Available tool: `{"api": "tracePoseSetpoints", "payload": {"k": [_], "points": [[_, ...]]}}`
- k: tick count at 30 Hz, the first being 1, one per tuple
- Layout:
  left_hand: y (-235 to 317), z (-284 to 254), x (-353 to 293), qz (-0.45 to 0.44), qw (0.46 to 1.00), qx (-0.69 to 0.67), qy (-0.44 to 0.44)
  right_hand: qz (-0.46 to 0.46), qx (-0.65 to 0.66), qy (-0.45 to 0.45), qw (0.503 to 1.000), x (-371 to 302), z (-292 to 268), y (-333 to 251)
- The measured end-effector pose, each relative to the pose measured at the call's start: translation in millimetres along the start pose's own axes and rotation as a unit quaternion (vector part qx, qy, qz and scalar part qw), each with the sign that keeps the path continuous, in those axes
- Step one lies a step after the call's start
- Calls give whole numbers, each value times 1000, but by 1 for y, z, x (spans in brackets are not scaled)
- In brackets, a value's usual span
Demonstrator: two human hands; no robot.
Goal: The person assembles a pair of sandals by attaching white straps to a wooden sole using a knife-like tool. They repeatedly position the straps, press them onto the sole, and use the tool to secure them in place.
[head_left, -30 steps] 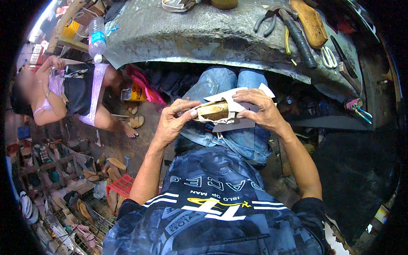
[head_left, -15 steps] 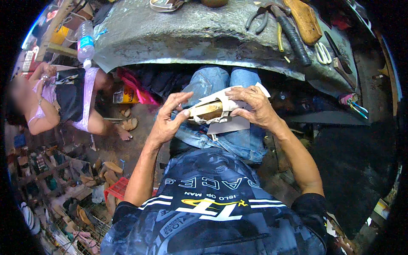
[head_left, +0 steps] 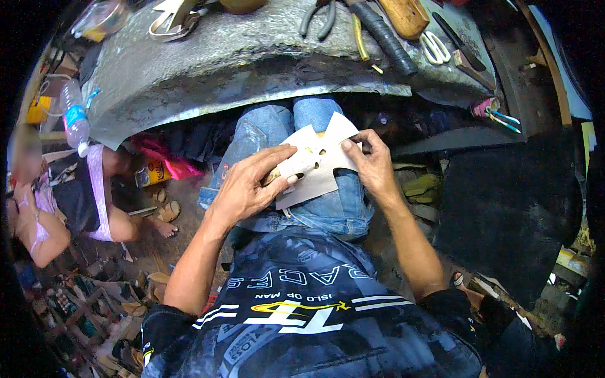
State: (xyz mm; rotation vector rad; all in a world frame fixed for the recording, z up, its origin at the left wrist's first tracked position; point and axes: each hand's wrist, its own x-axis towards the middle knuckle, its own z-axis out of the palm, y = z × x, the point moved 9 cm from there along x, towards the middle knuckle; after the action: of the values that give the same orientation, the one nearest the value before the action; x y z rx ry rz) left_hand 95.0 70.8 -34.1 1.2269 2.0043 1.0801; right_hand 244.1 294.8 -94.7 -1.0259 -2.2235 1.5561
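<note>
Over my jeans I hold a white shoe upper, with a few small cut-outs and wide flaps that spread toward the bench. A bit of yellowish, wood-like surface, probably a shoe last, shows at its left end under my fingers. My left hand is closed round that end, thumb on the near side. On the other side my right hand pinches the edge of a flap between thumb and bent fingers. A paler grey-white flat part hangs on the near side. What lies beneath the upper is hidden.
Across the front runs a worn grey bench with pliers, a black-wrapped handle, a wooden block and white-handled scissors. A water bottle and a seated person are at left, beside piled scraps.
The shoe piece has been turned over: its wooden inside showed before, now the white face with cut-outs is up. My left hand has moved over its end. The view has shifted right.
</note>
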Motion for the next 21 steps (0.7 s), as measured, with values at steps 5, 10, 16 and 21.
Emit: {"api": "tracePoseSetpoints", "payload": {"k": [5,10,16,21], "points": [[8,2,-2,12,1000,15,11,-10,118,108,987,2,8,-2],[11,2,-4,14,999,22,23,-62,-66,161,983,11,11,-20],[12,0,-7,-23,995,92,15,-83,-155,168,970,15,20,-29],[0,-2,-20,-69,995,46,62,-88,-214,180,956,3,20,-40]]}}
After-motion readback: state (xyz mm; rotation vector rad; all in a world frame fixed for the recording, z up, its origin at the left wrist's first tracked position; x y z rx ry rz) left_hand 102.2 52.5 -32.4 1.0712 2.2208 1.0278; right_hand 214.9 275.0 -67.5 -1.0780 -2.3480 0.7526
